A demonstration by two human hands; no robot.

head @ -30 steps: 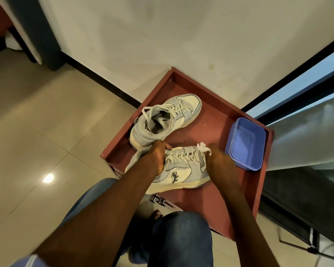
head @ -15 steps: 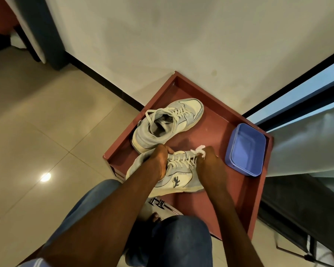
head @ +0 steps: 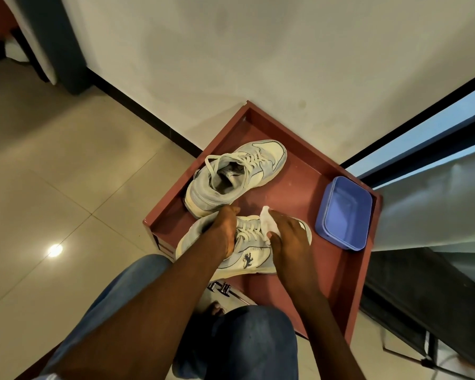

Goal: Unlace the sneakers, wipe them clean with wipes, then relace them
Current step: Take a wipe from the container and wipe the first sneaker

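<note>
Two pale blue and cream sneakers lie on a red-brown tray table (head: 291,286). The near sneaker (head: 247,259), still laced, lies on its side with a dark horse logo facing up. My left hand (head: 226,231) grips its collar and tongue area. My right hand (head: 288,237) holds a white wipe (head: 269,223) against the lace area toward the toe. The far sneaker (head: 236,176) stands upright behind it, laced, with its laces loose at the opening.
A blue plastic tub (head: 343,212) sits at the tray's right edge. A white wall rises behind the tray and a glass door frame (head: 422,127) stands to the right. My jeans-clad knees (head: 247,341) are below, over a beige tile floor.
My right hand with the wipe slid from the toe end toward the middle of the near sneaker. The left hand kept its grip on the collar.
</note>
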